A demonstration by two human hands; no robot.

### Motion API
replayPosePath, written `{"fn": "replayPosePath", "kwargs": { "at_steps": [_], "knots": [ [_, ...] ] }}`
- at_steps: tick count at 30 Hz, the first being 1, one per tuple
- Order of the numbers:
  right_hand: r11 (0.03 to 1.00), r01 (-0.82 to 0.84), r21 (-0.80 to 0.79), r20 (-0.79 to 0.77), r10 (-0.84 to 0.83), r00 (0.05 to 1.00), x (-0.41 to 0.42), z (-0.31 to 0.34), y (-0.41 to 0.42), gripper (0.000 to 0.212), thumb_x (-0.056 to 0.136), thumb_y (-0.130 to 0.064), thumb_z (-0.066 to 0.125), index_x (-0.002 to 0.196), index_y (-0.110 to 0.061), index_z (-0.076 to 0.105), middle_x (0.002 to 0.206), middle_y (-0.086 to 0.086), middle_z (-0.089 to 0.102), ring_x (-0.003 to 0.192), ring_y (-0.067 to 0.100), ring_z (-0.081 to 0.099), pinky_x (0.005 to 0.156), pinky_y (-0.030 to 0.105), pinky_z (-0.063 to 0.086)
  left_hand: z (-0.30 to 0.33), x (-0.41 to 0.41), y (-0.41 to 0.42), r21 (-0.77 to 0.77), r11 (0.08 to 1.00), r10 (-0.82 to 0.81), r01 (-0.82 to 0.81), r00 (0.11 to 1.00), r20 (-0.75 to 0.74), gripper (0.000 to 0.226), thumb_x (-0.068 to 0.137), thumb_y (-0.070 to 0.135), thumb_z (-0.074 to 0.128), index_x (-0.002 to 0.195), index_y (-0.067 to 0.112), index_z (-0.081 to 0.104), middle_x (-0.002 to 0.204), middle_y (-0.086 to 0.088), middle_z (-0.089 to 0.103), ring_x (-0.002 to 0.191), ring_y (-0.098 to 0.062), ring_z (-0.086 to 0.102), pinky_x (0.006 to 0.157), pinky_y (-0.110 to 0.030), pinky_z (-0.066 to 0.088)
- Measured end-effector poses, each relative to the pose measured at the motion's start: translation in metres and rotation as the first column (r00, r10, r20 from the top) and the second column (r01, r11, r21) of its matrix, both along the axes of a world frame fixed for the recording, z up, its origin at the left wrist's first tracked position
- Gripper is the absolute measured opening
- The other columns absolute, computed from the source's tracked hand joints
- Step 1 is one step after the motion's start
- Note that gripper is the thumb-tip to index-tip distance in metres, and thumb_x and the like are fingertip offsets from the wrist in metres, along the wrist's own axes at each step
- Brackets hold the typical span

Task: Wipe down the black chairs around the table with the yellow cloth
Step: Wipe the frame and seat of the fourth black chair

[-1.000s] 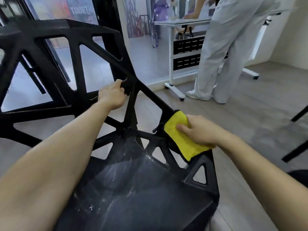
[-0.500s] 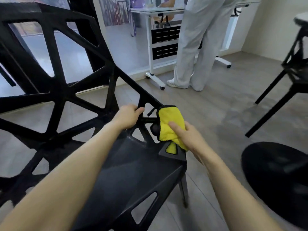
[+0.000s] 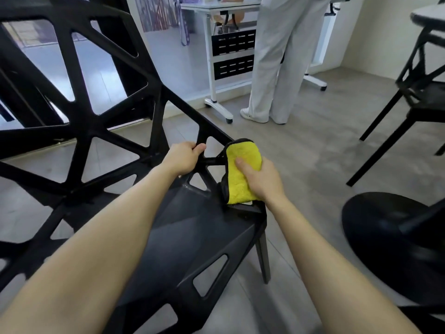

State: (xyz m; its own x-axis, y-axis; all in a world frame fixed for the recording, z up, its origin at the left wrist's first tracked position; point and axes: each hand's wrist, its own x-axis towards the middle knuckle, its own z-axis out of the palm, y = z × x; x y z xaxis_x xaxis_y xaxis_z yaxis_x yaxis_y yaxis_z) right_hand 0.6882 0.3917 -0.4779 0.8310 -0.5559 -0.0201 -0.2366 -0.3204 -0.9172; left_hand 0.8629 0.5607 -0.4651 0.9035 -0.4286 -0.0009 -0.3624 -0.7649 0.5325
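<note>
Head view: the black chair fills the left and centre, its lattice back rising at the left and its seat running toward the camera. The left hand is clenched around a strut of the chair's frame where back meets seat, thumb hooked over the bar, apparently steadying the chair. Just to the right of it, the right hand grasps the yellow cloth, thumb on top and fingers wrapped behind, pressing the cloth against the frame at the seat's far right corner. The cloth is folded and draped over that edge, touching the chair.

Beyond the chair, a person in pale trousers stands at a white desk on castors. A second black chair stands well to the right of the first, under the edge of a round tabletop, and a round black base sits on the floor near the first chair's front right leg.

As a judgement, the task is in its middle: this chair's side frame is being wiped now, the seat shows a dull greyish sheen, so I cannot tell whether it has been cleaned, and the chair at the right looks untouched, so at least that one seems left to do.
</note>
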Motion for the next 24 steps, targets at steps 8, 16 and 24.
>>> {"fn": "replayPosePath", "kwargs": {
  "at_steps": [8, 16, 24],
  "knots": [
    [0.978, 0.062, -0.202, -0.029, -0.069, 0.997, -0.088, -0.042, 0.036, 0.036, 0.105, -0.047, 0.058, 0.126, -0.018, 0.055, 0.121, 0.007, 0.071, 0.111, 0.034, 0.066, 0.085, 0.041, 0.050, -0.001, -0.022, 0.003, 0.010, 0.999, -0.042, 0.042, 0.999, 0.001, 0.054, 0.113, 0.053, 0.041, 0.087, 0.011, 0.062, 0.073, -0.006, 0.064, 0.069, -0.026, 0.065, 0.067, -0.040, 0.054],
    [0.792, -0.004, -0.611, 0.163, 0.131, 0.978, -0.066, -0.031, 0.018, 0.051, 0.110, -0.019, 0.051, 0.161, -0.016, 0.042, 0.171, -0.001, 0.033, 0.159, 0.018, 0.026, 0.127, 0.031, 0.024, 0.022, -0.028, 0.043, 0.126, 0.973, -0.190, 0.192, 0.981, -0.026, 0.040, 0.113, 0.039, 0.050, 0.144, 0.018, 0.065, 0.135, -0.002, 0.071, 0.124, -0.022, 0.064, 0.109, -0.036, 0.047],
    [0.599, -0.013, -0.800, 0.241, 0.341, 0.909, 0.053, 0.035, 0.037, 0.048, 0.096, 0.000, 0.052, 0.144, -0.004, 0.057, 0.153, 0.022, 0.050, 0.144, 0.038, 0.044, 0.119, 0.042, 0.039, 0.018, -0.020, 0.119, 0.196, 0.975, -0.119, 0.104, 0.991, 0.063, 0.030, 0.109, 0.030, 0.060, 0.136, 0.020, 0.070, 0.130, 0.000, 0.074, 0.120, -0.022, 0.068, 0.104, -0.037, 0.052]
  ]
}}
